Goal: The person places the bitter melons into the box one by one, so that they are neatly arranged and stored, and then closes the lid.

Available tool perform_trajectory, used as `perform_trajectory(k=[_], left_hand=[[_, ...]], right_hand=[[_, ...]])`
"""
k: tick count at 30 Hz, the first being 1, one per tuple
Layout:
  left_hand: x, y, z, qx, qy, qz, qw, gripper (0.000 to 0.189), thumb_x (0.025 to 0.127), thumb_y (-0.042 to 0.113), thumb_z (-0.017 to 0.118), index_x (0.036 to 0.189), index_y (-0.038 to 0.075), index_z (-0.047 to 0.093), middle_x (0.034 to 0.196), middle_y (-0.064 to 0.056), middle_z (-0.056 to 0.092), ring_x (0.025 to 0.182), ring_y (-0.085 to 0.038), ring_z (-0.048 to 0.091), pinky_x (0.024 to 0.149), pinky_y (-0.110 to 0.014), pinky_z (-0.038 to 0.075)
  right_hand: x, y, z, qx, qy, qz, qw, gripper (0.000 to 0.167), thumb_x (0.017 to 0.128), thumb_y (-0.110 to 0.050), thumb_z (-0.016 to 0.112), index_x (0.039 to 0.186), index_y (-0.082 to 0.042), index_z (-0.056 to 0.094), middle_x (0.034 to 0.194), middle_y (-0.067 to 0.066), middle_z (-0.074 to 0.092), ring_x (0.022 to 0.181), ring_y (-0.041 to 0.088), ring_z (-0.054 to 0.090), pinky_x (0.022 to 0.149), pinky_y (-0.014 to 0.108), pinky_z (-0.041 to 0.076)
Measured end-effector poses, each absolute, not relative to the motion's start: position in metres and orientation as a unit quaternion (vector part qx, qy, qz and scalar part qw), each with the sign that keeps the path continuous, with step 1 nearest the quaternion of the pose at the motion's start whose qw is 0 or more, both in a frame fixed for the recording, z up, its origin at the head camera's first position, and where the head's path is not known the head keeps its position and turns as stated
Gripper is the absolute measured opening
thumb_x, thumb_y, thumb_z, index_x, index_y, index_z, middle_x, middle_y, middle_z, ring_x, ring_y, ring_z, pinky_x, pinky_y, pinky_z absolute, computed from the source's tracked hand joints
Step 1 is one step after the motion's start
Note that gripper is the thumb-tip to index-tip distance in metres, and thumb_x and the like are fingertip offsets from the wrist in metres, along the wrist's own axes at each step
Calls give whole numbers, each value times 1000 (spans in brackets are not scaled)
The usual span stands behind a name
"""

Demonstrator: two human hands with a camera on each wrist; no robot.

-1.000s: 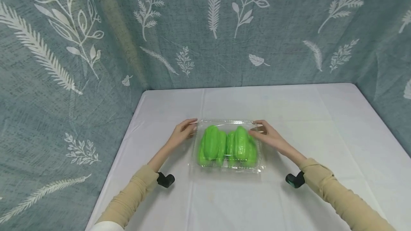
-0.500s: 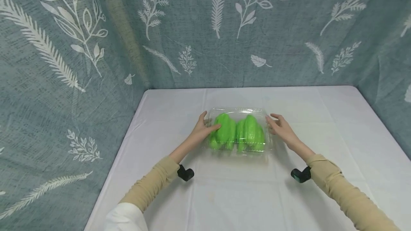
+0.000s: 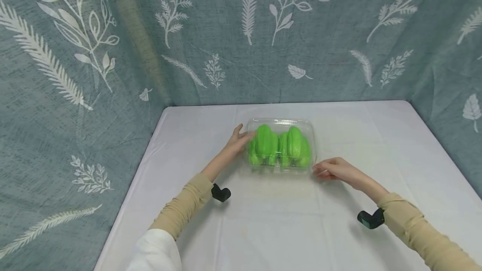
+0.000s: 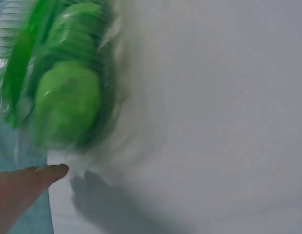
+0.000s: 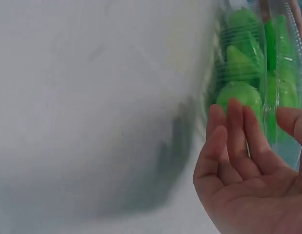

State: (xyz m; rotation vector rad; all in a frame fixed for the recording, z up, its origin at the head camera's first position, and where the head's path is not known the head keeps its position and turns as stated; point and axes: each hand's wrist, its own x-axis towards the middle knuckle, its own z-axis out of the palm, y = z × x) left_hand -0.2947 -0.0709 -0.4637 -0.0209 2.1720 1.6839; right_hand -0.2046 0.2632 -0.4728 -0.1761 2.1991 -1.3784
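A clear plastic clamshell box (image 3: 280,121) sits on the white tabletop with its lid down. Through it show several long, ridged green pieces (image 3: 265,139), gourd-like in shape, lying side by side. My left hand (image 3: 238,140) is at the box's left side, fingers spread and extended along the wall. In the left wrist view only one digit (image 4: 29,187) shows, pointing at the box's end. Near the front right corner is my right hand (image 3: 335,170), its fingers loosely bent. The right wrist view shows nothing in the palm (image 5: 253,195), fingertips close beside the box.
White cloth covers the table (image 3: 263,221). A blue-green curtain (image 3: 226,32) with white leaf prints hangs behind it and along both sides. A black wrist device (image 3: 221,193) projects beneath the left forearm, and another black device (image 3: 370,219) beneath the right.
The box has moved away from me and a little to the right. My right hand has left its far right side and come back toward the front corner; my left hand has followed the box.
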Motion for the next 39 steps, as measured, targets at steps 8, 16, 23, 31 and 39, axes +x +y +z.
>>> perform_trajectory(k=[8,16,23,31,39], left_hand=[[-273,-134,-457,69,739,565,360,64,98,26,46,150,1,17,150,-24,32,136,-36,38,113,-45,39],[-248,-121,-469,76,718,569,393,42,99,24,47,124,-9,54,97,1,70,81,-6,68,62,-12,47],[-241,-108,-478,-9,699,635,329,33,93,9,52,115,-15,57,70,8,69,65,1,63,58,-8,48],[-235,-102,-484,-65,656,695,287,21,88,1,52,74,5,68,59,5,66,51,2,57,46,-5,42],[-240,-117,-474,-14,698,621,356,40,97,24,49,119,-8,59,96,-5,74,82,-10,69,65,-12,51]], right_hand=[[-201,254,-474,-52,819,-506,266,46,94,-28,46,119,9,60,114,18,67,97,11,63,79,21,53],[-198,256,-477,-40,783,-553,280,49,97,-27,46,123,14,53,105,10,70,92,5,64,82,19,55],[-195,255,-479,-27,761,-583,284,45,97,-26,50,116,13,59,89,-7,71,85,3,64,77,18,54],[-195,253,-481,-3,743,-607,282,37,96,-23,52,108,9,65,84,-9,72,78,2,64,68,17,52],[-196,259,-476,9,744,-596,302,63,99,-41,43,131,13,46,107,3,71,95,5,66,86,21,55]])
